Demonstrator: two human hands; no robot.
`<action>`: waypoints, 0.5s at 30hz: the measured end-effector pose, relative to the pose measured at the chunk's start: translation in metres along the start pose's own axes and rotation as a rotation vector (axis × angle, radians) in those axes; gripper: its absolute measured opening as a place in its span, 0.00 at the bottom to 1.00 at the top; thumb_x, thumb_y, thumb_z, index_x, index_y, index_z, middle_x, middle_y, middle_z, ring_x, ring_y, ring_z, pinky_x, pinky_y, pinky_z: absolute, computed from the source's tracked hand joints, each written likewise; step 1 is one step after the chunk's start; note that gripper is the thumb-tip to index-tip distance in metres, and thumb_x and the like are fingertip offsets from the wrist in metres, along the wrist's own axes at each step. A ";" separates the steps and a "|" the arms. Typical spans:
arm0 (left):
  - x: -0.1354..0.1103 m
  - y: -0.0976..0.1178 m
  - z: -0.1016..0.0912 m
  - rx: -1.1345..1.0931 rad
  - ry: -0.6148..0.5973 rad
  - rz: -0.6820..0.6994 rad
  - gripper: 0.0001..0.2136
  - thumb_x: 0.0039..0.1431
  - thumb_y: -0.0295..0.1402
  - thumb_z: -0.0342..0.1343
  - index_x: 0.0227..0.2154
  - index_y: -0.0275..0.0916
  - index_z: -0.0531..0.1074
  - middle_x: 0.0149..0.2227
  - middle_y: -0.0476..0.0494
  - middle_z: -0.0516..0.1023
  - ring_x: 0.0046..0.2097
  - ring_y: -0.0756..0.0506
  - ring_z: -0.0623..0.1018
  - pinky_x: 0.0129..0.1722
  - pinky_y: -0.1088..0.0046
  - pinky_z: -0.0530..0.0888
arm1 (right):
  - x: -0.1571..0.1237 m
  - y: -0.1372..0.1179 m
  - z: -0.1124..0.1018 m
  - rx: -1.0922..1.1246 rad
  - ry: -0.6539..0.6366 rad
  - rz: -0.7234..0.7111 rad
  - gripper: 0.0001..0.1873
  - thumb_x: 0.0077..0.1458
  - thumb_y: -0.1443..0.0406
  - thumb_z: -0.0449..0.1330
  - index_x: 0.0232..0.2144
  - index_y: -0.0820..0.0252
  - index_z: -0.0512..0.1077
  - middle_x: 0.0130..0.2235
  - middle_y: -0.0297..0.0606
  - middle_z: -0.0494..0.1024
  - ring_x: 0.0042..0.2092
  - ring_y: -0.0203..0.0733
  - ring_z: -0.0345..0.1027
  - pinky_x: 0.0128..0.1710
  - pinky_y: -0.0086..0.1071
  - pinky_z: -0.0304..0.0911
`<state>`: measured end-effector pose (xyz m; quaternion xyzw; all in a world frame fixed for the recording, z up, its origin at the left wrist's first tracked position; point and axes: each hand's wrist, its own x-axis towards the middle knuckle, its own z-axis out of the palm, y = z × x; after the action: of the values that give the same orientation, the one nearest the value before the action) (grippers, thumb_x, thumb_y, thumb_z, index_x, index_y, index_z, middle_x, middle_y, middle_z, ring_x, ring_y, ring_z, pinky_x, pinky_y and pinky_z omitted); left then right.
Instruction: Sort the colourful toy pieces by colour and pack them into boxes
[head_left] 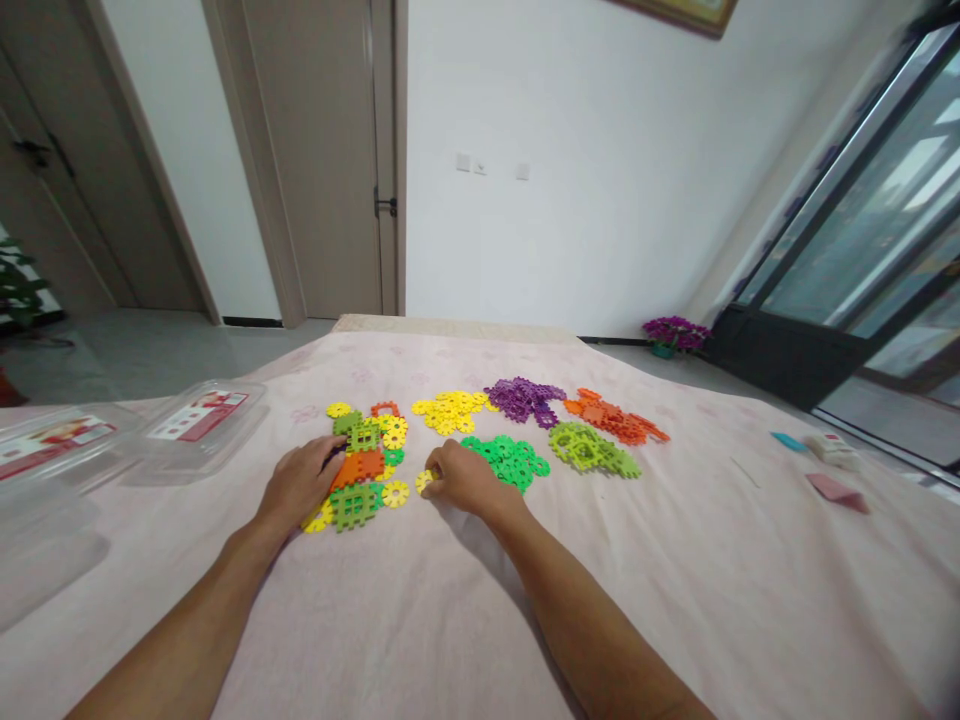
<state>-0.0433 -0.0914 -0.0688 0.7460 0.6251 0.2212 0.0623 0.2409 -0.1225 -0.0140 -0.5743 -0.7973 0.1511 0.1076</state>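
My right hand (pixel 466 476) pinches a yellow notched plastic disc (pixel 424 482) just above the cloth, between the mixed heap and the green pile. At the left side of a mixed heap of toy building pieces, my left hand (pixel 301 482) is closed, and a bit of purple (pixel 333 455) shows between its fingers. In that heap lie an orange square piece (pixel 361 467), a light green lattice square (pixel 353 507) and several yellow discs, one of them a loose yellow disc (pixel 395 494) at its right edge. The left fingertips are partly hidden.
Sorted piles lie across the cloth: yellow (pixel 450 411), purple (pixel 523 400), orange (pixel 613 416), light green (pixel 591 449) and green (pixel 510 460). Clear plastic containers (pixel 199 430) stand at left. A white box (pixel 831 451) and a pink piece (pixel 838 492) lie at right.
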 end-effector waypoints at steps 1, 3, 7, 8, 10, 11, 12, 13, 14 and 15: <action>0.000 0.000 0.000 0.000 -0.001 0.002 0.25 0.68 0.44 0.38 0.56 0.38 0.72 0.59 0.39 0.76 0.59 0.39 0.75 0.60 0.57 0.67 | 0.000 0.000 0.001 0.007 -0.003 0.005 0.17 0.49 0.59 0.72 0.41 0.57 0.79 0.44 0.39 0.79 0.40 0.40 0.71 0.34 0.29 0.55; 0.000 0.000 0.000 0.001 0.000 0.006 0.25 0.68 0.44 0.38 0.56 0.38 0.72 0.59 0.39 0.76 0.59 0.39 0.75 0.60 0.57 0.67 | 0.001 0.001 0.002 0.052 -0.008 0.004 0.16 0.48 0.61 0.72 0.39 0.57 0.77 0.40 0.36 0.79 0.37 0.38 0.69 0.31 0.28 0.53; 0.001 -0.001 0.001 0.003 0.016 0.009 0.24 0.68 0.44 0.38 0.55 0.39 0.72 0.59 0.40 0.77 0.58 0.40 0.75 0.59 0.59 0.68 | 0.004 0.002 0.004 0.163 -0.009 -0.010 0.08 0.49 0.66 0.68 0.35 0.58 0.77 0.33 0.33 0.78 0.34 0.36 0.67 0.31 0.28 0.52; 0.001 -0.001 0.002 0.003 0.017 0.007 0.24 0.68 0.43 0.38 0.56 0.39 0.72 0.59 0.40 0.77 0.58 0.40 0.75 0.59 0.59 0.68 | 0.006 0.003 0.003 0.188 0.007 -0.004 0.05 0.50 0.67 0.66 0.33 0.58 0.77 0.32 0.33 0.78 0.34 0.37 0.68 0.31 0.28 0.53; 0.001 -0.001 0.002 0.001 0.018 0.002 0.24 0.68 0.43 0.39 0.56 0.39 0.72 0.59 0.40 0.76 0.58 0.40 0.75 0.59 0.59 0.68 | 0.012 0.007 0.003 0.241 0.096 0.046 0.04 0.52 0.69 0.63 0.32 0.58 0.77 0.31 0.34 0.79 0.34 0.38 0.69 0.33 0.29 0.56; 0.000 -0.001 0.002 0.000 0.017 0.001 0.24 0.68 0.43 0.39 0.55 0.39 0.72 0.59 0.40 0.76 0.58 0.40 0.75 0.59 0.59 0.68 | 0.016 0.010 0.002 0.277 0.178 0.087 0.06 0.53 0.70 0.61 0.33 0.59 0.78 0.33 0.35 0.79 0.35 0.39 0.70 0.35 0.29 0.59; 0.000 0.000 0.002 -0.002 0.016 0.001 0.24 0.68 0.43 0.39 0.55 0.39 0.72 0.59 0.40 0.76 0.59 0.40 0.75 0.59 0.58 0.68 | 0.020 0.014 0.001 0.316 0.279 0.131 0.09 0.53 0.71 0.59 0.35 0.59 0.78 0.36 0.37 0.81 0.38 0.40 0.72 0.37 0.30 0.61; 0.000 0.000 0.001 -0.003 0.019 0.003 0.24 0.68 0.43 0.39 0.55 0.39 0.72 0.59 0.40 0.76 0.59 0.40 0.75 0.60 0.58 0.67 | 0.025 0.018 0.001 0.355 0.389 0.174 0.12 0.54 0.71 0.58 0.39 0.59 0.78 0.41 0.39 0.81 0.40 0.41 0.73 0.41 0.31 0.63; 0.000 0.000 0.002 -0.006 0.022 0.005 0.23 0.69 0.43 0.39 0.55 0.39 0.72 0.59 0.40 0.76 0.59 0.40 0.74 0.60 0.58 0.67 | 0.029 0.022 0.002 0.393 0.495 0.205 0.16 0.55 0.72 0.56 0.44 0.59 0.78 0.46 0.42 0.80 0.43 0.42 0.73 0.44 0.33 0.65; 0.000 0.000 0.002 -0.008 0.025 0.007 0.23 0.69 0.43 0.39 0.55 0.40 0.72 0.59 0.40 0.76 0.60 0.40 0.74 0.60 0.58 0.67 | 0.033 0.027 0.003 0.423 0.584 0.220 0.19 0.55 0.72 0.56 0.48 0.59 0.77 0.51 0.43 0.79 0.46 0.43 0.73 0.48 0.34 0.66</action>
<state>-0.0427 -0.0910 -0.0705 0.7453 0.6221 0.2331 0.0569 0.2527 -0.0834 -0.0267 -0.6406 -0.6176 0.1531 0.4298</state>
